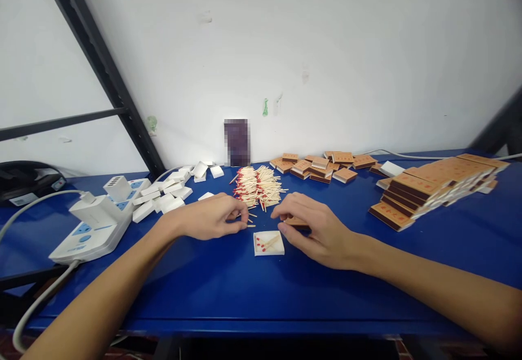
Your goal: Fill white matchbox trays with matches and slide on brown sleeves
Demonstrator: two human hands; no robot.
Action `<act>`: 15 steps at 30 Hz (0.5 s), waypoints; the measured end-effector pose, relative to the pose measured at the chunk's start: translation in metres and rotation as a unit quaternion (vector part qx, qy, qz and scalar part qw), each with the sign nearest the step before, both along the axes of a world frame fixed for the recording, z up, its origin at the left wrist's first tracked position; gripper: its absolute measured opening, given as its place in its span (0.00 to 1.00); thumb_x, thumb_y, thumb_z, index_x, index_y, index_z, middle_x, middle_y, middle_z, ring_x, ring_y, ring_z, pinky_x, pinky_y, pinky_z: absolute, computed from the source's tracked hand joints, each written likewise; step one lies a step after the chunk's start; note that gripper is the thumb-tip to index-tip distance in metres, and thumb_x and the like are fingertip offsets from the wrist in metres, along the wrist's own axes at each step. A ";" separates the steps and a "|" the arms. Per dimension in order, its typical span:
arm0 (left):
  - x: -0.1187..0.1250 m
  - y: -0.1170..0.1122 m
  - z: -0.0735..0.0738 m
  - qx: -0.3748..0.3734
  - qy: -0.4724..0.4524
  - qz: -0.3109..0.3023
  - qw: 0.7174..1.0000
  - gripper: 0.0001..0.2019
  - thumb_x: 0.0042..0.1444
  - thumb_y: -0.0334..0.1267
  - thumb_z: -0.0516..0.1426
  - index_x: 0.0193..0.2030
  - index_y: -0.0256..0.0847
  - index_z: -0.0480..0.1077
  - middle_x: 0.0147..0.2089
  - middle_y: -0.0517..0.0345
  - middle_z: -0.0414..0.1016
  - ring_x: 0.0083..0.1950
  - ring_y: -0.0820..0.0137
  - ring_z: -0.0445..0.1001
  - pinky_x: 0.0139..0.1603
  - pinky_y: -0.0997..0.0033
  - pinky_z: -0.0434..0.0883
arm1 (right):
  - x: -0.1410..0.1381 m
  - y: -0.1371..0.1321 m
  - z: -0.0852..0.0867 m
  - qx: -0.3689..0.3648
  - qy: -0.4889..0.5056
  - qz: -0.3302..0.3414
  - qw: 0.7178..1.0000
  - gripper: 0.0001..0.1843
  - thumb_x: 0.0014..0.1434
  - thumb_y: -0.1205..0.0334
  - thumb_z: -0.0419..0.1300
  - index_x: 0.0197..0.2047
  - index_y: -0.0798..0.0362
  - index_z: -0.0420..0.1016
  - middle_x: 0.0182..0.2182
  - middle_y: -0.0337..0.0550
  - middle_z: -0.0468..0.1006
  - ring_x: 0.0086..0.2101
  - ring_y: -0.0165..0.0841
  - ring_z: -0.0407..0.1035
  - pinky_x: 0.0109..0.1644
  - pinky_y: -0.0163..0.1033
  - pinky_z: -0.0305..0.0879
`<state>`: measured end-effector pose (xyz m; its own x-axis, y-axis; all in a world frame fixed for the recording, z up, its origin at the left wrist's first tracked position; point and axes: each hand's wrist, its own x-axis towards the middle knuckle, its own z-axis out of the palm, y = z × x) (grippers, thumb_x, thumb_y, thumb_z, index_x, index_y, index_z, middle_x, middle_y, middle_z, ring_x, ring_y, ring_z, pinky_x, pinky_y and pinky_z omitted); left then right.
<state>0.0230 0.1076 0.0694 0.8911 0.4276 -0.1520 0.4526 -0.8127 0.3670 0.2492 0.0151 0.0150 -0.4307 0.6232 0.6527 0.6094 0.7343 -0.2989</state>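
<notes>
A small white matchbox tray (280, 249) lies on the blue table with several red-headed matchsticks in it. Left of it, my left hand (222, 217) is closed in a pinch, and a matchstick (252, 225) pokes out at the fingertips. Another loose matchstick or two lie just behind. My right hand (314, 227) hovers right of the tray, thumb and fingers curved and apart. Beneath it a brown matchbox sleeve (297, 222) is partly covered by the fingers. Behind both hands spreads a big pile of matchsticks (259, 186).
Empty white trays (167, 194) are heaped at left, beside a power strip (92, 240) with plugs and cables. Loose matchbox sleeves (322, 167) lie at back right. Stacked matchboxes (424, 186) stand farther right. A blurred dark object (237, 142) leans on the wall.
</notes>
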 end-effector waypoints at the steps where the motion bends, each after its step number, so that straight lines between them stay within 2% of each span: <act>1: 0.003 -0.004 0.001 -0.001 -0.022 -0.005 1.000 0.09 0.60 0.40 0.54 0.37 0.39 0.72 0.24 0.65 0.62 0.24 0.75 0.58 0.25 0.74 0.55 | 0.000 0.001 0.000 0.010 0.016 -0.015 1.000 0.06 0.64 0.66 0.52 0.42 0.52 0.69 0.34 0.43 0.74 0.34 0.34 0.66 0.40 0.40 0.63; 5: 0.014 -0.015 -0.001 0.003 -0.058 -0.036 0.998 0.10 0.60 0.42 0.55 0.35 0.39 0.72 0.21 0.67 0.56 0.22 0.77 0.54 0.26 0.74 0.53 | 0.002 0.003 -0.002 0.008 0.044 -0.080 0.996 0.05 0.63 0.65 0.52 0.41 0.52 0.69 0.29 0.40 0.73 0.31 0.33 0.65 0.37 0.39 0.61; 7: 0.014 -0.011 -0.004 0.051 -0.060 -0.022 0.997 0.09 0.61 0.41 0.53 0.36 0.40 0.72 0.21 0.67 0.59 0.22 0.76 0.56 0.27 0.74 0.53 | 0.003 0.003 -0.004 -0.001 0.027 -0.099 0.995 0.05 0.63 0.65 0.52 0.40 0.53 0.69 0.29 0.40 0.72 0.31 0.33 0.65 0.37 0.39 0.60; 9: 0.010 -0.002 -0.009 0.120 -0.054 0.003 0.991 0.08 0.61 0.39 0.52 0.38 0.40 0.72 0.22 0.65 0.64 0.24 0.75 0.60 0.28 0.73 0.53 | 0.002 0.006 -0.003 -0.002 -0.014 -0.108 0.994 0.06 0.63 0.66 0.53 0.39 0.53 0.70 0.30 0.41 0.73 0.32 0.34 0.65 0.38 0.39 0.60; 11: 0.005 0.009 -0.014 0.155 -0.027 0.006 0.987 0.07 0.61 0.39 0.53 0.39 0.41 0.71 0.25 0.63 0.69 0.26 0.73 0.64 0.29 0.72 0.53 | 0.000 0.011 -0.001 0.006 -0.073 -0.118 0.990 0.06 0.62 0.66 0.53 0.38 0.53 0.71 0.31 0.43 0.74 0.34 0.35 0.65 0.39 0.40 0.59; 13: 0.002 0.016 -0.019 0.148 0.004 -0.005 0.989 0.07 0.62 0.39 0.53 0.40 0.42 0.71 0.27 0.62 0.71 0.28 0.72 0.67 0.30 0.72 0.54 | -0.005 0.020 0.005 0.008 -0.139 -0.121 0.983 0.06 0.61 0.66 0.55 0.36 0.53 0.73 0.31 0.44 0.75 0.35 0.36 0.66 0.39 0.41 0.58; 15: 0.000 0.019 -0.022 0.133 0.020 -0.009 0.991 0.06 0.62 0.37 0.52 0.40 0.42 0.70 0.29 0.61 0.72 0.28 0.72 0.67 0.30 0.72 0.55 | -0.010 0.032 0.013 -0.024 -0.198 -0.117 0.973 0.06 0.60 0.66 0.56 0.35 0.53 0.74 0.31 0.45 0.77 0.35 0.36 0.67 0.37 0.40 0.57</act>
<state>0.0231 0.1268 0.0472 0.8943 0.4417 -0.0711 0.4473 -0.8862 0.1206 0.2388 0.0475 0.0276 -0.4848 0.7597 0.4334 0.8326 0.5526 -0.0374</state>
